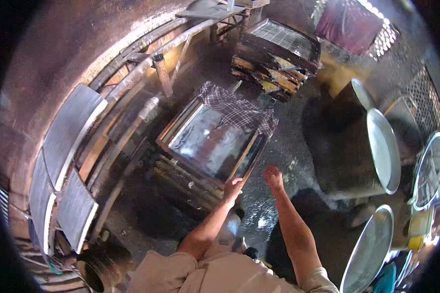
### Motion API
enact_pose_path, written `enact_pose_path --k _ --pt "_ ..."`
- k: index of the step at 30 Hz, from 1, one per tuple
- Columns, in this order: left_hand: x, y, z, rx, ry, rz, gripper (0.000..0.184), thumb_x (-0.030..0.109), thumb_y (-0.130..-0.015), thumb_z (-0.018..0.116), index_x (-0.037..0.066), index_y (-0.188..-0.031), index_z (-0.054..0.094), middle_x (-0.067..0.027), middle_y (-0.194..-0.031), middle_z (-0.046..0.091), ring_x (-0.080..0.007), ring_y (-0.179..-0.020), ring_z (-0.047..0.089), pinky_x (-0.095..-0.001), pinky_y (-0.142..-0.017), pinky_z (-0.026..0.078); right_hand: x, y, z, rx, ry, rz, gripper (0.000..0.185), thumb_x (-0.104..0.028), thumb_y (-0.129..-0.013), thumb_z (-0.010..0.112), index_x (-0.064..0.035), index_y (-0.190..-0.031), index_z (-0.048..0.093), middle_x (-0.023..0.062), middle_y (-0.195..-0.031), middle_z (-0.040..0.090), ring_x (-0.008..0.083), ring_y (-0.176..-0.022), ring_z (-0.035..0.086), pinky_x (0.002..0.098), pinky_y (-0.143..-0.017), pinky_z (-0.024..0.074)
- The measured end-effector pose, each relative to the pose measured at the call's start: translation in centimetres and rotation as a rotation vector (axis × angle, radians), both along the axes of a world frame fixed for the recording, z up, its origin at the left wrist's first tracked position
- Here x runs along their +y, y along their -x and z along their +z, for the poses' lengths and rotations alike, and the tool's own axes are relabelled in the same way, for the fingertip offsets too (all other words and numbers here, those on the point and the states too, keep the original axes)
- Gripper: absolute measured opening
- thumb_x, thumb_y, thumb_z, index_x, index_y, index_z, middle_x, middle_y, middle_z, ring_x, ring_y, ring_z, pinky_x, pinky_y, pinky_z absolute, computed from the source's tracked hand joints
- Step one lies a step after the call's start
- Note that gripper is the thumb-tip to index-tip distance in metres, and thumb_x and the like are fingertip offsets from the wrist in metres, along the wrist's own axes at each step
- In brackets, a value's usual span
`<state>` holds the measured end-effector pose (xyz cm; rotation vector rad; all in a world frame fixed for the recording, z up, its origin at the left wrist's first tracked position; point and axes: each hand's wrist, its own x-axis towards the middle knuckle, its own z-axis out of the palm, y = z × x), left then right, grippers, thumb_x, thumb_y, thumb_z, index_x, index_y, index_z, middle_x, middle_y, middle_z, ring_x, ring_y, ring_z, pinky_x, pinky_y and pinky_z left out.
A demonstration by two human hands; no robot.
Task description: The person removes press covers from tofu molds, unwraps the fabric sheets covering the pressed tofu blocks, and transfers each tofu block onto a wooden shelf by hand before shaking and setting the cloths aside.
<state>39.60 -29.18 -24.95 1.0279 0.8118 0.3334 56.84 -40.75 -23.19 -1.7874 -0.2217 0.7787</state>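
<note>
A shallow tray with a wooden frame [164, 139] rests low on a wooden stack in front of me, with a shiny whitish wet surface [200, 139] inside it. A dark checked cloth [230, 108] is draped over its far edge. My left hand [233, 189] is at the frame's near right corner, its fingers closed on the wooden edge. To the right of the tray, my right hand [273, 177] hangs above the wet floor, fingers loosely bent and apart, with nothing visible in it.
Behind the tray stands a stack of wooden frames [278, 61] with a grid screen [283, 36] on top. Large metal drums [384, 151] and a wide round pan [369, 254] stand on the right. Grey boards [71, 132] lean against poles [127, 127] along the left wall.
</note>
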Motion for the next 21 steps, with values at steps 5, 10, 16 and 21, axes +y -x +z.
enact_pose_path --k 5,10,16,21 --pt "1.8 -9.6 0.5 0.049 0.298 0.101 0.023 0.017 -0.080 0.058 0.005 -0.100 0.058 -0.0011 -0.078 0.060 -0.0077 -0.058 0.054 -0.0187 -0.046 0.040 2.3 -10.2 0.2 0.069 0.190 0.090 0.038 -0.026 -0.075 0.059 -0.0102 -0.109 0.055 0.0020 -0.088 0.061 0.0164 -0.075 0.059 0.0337 -0.060 0.0457" --pt "4.3 -16.7 1.2 0.123 0.325 0.069 0.020 0.023 -0.082 0.058 0.009 -0.097 0.059 -0.0016 -0.086 0.064 -0.0108 -0.066 0.060 -0.0259 -0.055 0.046 6.1 -19.0 0.0 0.021 0.276 0.135 0.038 -0.025 -0.076 0.058 -0.0093 -0.111 0.053 0.0038 -0.088 0.062 0.0154 -0.071 0.060 0.0319 -0.054 0.0469" --pt "5.5 -23.6 -1.4 0.107 0.536 0.221 0.026 0.030 -0.079 0.063 0.010 -0.095 0.060 -0.0025 -0.083 0.063 -0.0155 -0.068 0.062 -0.0295 -0.058 0.049 13.3 -27.3 -3.1 0.155 0.514 0.236 0.021 -0.023 -0.080 0.053 -0.0094 -0.096 0.057 0.0063 -0.074 0.061 0.0200 -0.052 0.061 0.0353 -0.040 0.0448" --pt "6.7 -30.0 -4.1 0.059 0.822 0.479 0.026 0.032 -0.081 0.060 0.008 -0.090 0.060 -0.0020 -0.078 0.061 -0.0167 -0.064 0.060 -0.0330 -0.058 0.051 16.7 -33.1 -9.2 0.233 0.551 0.458 0.015 -0.023 -0.084 0.047 -0.0088 -0.082 0.054 0.0070 -0.069 0.059 0.0228 -0.047 0.060 0.0348 -0.035 0.0425"
